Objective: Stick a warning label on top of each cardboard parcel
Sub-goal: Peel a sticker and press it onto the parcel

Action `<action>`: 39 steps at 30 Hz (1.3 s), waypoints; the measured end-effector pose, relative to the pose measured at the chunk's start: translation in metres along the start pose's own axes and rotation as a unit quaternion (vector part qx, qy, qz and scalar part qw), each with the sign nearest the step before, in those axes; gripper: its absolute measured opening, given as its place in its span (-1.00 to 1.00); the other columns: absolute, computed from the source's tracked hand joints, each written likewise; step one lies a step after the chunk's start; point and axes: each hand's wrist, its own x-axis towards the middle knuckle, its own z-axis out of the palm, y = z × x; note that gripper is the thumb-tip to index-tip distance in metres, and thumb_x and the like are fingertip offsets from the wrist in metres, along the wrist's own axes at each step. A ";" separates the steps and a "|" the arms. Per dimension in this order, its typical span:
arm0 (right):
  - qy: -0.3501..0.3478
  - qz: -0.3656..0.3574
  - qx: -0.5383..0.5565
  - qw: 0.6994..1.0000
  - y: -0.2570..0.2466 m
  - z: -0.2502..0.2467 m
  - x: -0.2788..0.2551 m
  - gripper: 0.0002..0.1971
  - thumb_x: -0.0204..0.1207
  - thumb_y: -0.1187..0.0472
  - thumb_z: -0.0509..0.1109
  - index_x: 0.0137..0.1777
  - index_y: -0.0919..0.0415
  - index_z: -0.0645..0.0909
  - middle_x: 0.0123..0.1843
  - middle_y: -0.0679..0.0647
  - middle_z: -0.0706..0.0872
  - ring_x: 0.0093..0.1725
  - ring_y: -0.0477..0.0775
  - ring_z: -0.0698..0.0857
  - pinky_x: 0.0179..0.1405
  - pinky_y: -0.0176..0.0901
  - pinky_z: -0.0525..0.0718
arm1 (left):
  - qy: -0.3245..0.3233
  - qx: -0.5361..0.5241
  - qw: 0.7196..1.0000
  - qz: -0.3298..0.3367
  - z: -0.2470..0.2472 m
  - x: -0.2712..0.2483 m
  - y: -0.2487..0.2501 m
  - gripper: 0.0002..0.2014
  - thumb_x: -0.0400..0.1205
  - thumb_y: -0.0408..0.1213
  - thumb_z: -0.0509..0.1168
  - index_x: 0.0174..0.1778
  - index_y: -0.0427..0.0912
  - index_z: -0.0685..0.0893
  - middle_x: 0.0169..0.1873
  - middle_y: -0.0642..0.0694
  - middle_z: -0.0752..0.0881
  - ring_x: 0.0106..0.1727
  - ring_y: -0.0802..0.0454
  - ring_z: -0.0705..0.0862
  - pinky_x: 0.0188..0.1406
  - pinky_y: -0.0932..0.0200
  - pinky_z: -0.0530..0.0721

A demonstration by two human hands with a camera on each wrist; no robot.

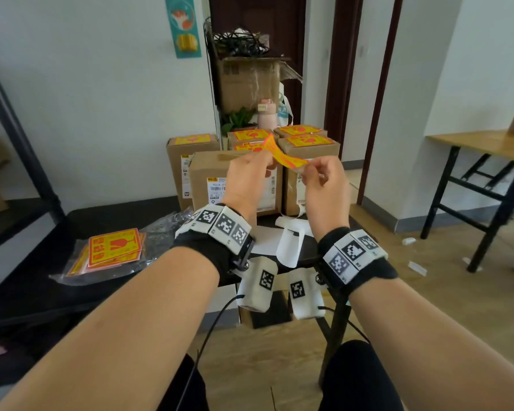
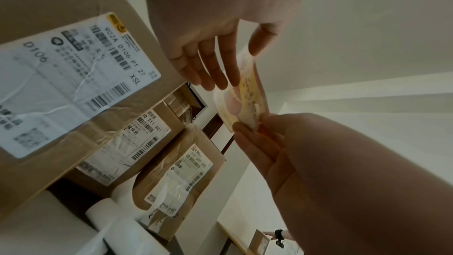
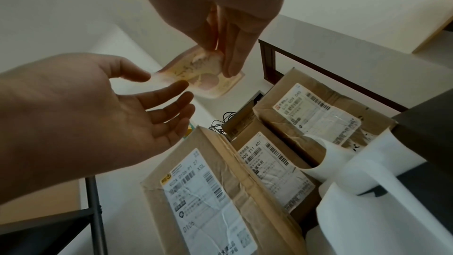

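Observation:
A yellow and red warning label point(image 1: 282, 155) hangs twisted in the air between my two hands. My left hand point(image 1: 266, 161) pinches its left end with thumb and forefinger, the other fingers straight point(image 2: 208, 77). My right hand point(image 1: 307, 167) pinches the right end point(image 3: 218, 59). The label point(image 2: 245, 100) is just above the front cardboard parcel point(image 1: 214, 170), whose top is bare brown. Several parcels behind it carry such a label on top, for example the parcel at the left point(image 1: 192, 140) and the one at the right point(image 1: 309, 141).
A plastic bag with a stack of labels point(image 1: 113, 247) lies on the black table point(image 1: 101, 215) at my left. White backing strips point(image 1: 288, 241) lie before the parcels. An open box of cables point(image 1: 250, 84) stands behind, and a wooden table point(image 1: 487, 143) at the right.

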 end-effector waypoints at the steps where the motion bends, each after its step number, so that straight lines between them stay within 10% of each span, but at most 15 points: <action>1: -0.007 -0.003 -0.001 1.000 -0.003 0.001 -0.001 -0.93 0.68 0.20 0.26 0.03 0.12 0.57 -0.13 -0.18 0.64 -0.10 -0.27 0.64 -0.05 -0.32 0.59 | -0.006 -0.006 1.000 0.001 -0.003 0.000 0.002 -0.80 0.59 -0.25 0.28 -0.26 -0.28 0.70 -0.26 -0.16 0.70 -0.18 0.00 0.61 -0.10 0.07 0.54; 7: -0.071 -0.005 0.017 0.997 -0.021 0.008 -0.008 -0.88 0.61 0.27 0.29 0.03 0.13 0.66 -0.08 -0.12 0.70 -0.06 -0.24 0.65 -0.05 -0.37 0.57 | 0.023 0.058 0.995 0.080 -0.024 0.005 0.005 -0.63 0.55 -0.19 0.34 -0.21 -0.55 0.63 -0.40 -0.18 0.52 -0.32 0.04 0.43 -0.29 0.10 0.41; 12: -0.126 0.000 -0.007 0.992 -0.030 0.020 -0.006 -0.82 0.52 0.15 0.29 0.04 0.08 0.68 0.02 -0.01 0.72 0.01 -0.01 0.69 0.04 -0.02 0.72 | 0.045 0.132 0.987 0.079 -0.039 0.018 0.007 -0.76 0.69 -0.19 0.22 -0.14 -0.28 0.66 -0.38 -0.09 0.60 -0.39 0.07 0.52 -0.39 0.17 0.49; 20: -0.033 -0.024 -0.045 0.998 -0.038 0.042 0.022 -0.76 0.59 0.25 0.33 0.25 0.11 0.58 0.19 -0.08 0.53 0.23 -0.05 0.54 0.24 -0.15 0.56 | 0.002 0.194 0.977 0.083 -0.061 0.037 0.016 -0.84 0.56 -0.38 0.36 0.04 -0.22 0.70 -0.09 -0.10 0.80 -0.08 0.04 0.77 -0.08 0.06 0.77; 27: -0.093 0.021 -0.019 0.995 -0.045 0.069 0.048 -0.80 0.59 0.25 0.36 0.17 0.05 0.58 -0.04 -0.12 0.71 -0.03 -0.16 0.69 -0.05 -0.22 0.68 | -0.023 0.207 0.976 0.063 -0.084 0.061 0.033 -0.86 0.54 -0.36 0.39 -0.22 -0.02 0.62 -0.23 -0.02 0.75 -0.10 0.00 0.76 -0.01 0.02 0.75; 31: -0.107 0.032 0.005 0.994 -0.053 0.085 0.060 -0.82 0.59 0.28 0.35 0.11 0.01 0.55 -0.12 -0.08 0.71 -0.12 -0.13 0.69 -0.23 -0.31 0.61 | -0.004 0.186 0.982 0.032 -0.096 0.078 0.029 -0.79 0.50 -0.24 0.50 0.00 -0.04 0.67 -0.07 -0.04 0.80 -0.01 0.02 0.79 0.05 0.00 0.78; 35: -0.080 0.041 0.029 0.996 -0.058 0.098 0.068 -0.81 0.59 0.30 0.34 0.10 0.01 0.52 -0.14 -0.19 0.62 -0.18 -0.25 0.61 -0.36 -0.52 0.48 | 0.010 0.088 0.996 -0.018 -0.104 0.085 0.029 -0.26 0.48 -0.36 0.54 0.54 -0.18 0.33 0.08 -0.20 0.76 0.02 -0.09 0.79 0.11 -0.06 0.76; 39: -0.060 0.058 0.044 0.996 -0.056 0.110 0.071 -0.82 0.59 0.27 0.32 0.13 0.02 0.54 -0.11 -0.19 0.63 -0.14 -0.24 0.62 -0.28 -0.37 0.50 | 0.032 0.115 0.993 -0.012 -0.111 0.095 0.028 -0.20 0.48 -0.39 0.53 0.59 -0.19 0.26 0.13 -0.19 0.67 0.01 -0.04 0.75 0.00 0.11 0.71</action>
